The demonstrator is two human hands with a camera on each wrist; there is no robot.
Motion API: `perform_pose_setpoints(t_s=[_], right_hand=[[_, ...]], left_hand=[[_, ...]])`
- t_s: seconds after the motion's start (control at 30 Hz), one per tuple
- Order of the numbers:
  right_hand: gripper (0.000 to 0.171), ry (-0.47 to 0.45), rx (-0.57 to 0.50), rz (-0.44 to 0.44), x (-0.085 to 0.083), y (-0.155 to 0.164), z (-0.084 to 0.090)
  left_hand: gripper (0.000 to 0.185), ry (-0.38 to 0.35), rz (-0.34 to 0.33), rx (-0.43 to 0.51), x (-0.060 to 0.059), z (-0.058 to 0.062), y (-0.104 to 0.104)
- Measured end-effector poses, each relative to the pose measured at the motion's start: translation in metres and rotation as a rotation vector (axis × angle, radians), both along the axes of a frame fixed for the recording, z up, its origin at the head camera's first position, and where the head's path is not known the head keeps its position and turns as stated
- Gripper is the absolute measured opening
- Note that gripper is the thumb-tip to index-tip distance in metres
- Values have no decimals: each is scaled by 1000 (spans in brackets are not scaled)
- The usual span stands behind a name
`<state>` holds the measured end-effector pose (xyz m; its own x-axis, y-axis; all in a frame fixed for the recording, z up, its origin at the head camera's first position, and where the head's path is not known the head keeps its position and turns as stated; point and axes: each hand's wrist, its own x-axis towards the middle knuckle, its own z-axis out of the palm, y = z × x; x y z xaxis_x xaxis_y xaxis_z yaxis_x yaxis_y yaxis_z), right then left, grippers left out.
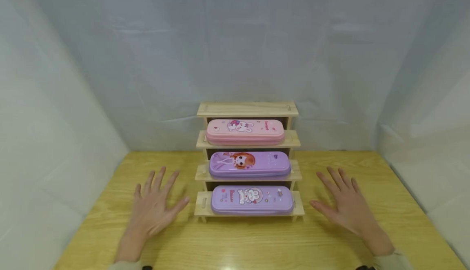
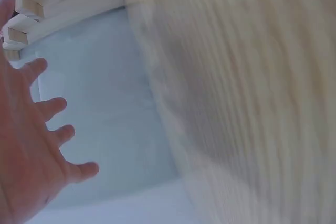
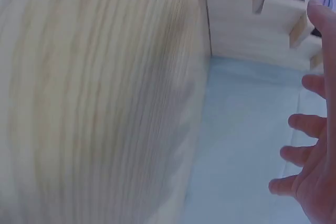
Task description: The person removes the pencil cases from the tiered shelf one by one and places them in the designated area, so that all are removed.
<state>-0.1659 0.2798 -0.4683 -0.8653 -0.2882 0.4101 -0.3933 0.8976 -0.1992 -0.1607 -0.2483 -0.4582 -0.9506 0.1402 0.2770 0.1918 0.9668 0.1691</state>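
Note:
In the head view a stepped wooden rack (image 1: 247, 109) stands mid-table, bearing three pencil cases. A pink case (image 1: 245, 131) with a white rabbit lies on the upper of the three filled steps. Below it sits a purple case (image 1: 266, 164) showing a red-haired girl. The lowest step carries a lilac case (image 1: 227, 200) with a rabbit in a round helmet. My left hand (image 1: 152, 206), fingers spread and holding nothing, is left of the rack. To its right my right hand (image 1: 346, 206) is likewise spread, with nothing in it. Both thumbs point toward the lowest step, apart from it.
The rack's top shelf rises behind the pink case. A wood-grained table (image 1: 227, 245) lies under everything. Pale cloth (image 1: 235, 49) hangs along the back, with more cloth walls at the left (image 1: 44, 119) and right (image 1: 433, 131).

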Motion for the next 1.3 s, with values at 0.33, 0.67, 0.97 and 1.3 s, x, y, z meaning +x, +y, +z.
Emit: perform_pose_setpoints(t_s=[0.33,0.67,0.97,1.3], right_hand=[[84,145,-183,165,2,-25,1],[82,94,-257,250,6,-43,1],[77,84,-262,301,4,-53,-1],[76,86,-298,359,2,-63,-5]], left_hand=[[72,52,-143,270,-16,7,25],[60,0,-274,542,-43,1,38],[41,-103,-310,825,-61,-7,50],[38,-183,-272,977,-66,-11,59]])
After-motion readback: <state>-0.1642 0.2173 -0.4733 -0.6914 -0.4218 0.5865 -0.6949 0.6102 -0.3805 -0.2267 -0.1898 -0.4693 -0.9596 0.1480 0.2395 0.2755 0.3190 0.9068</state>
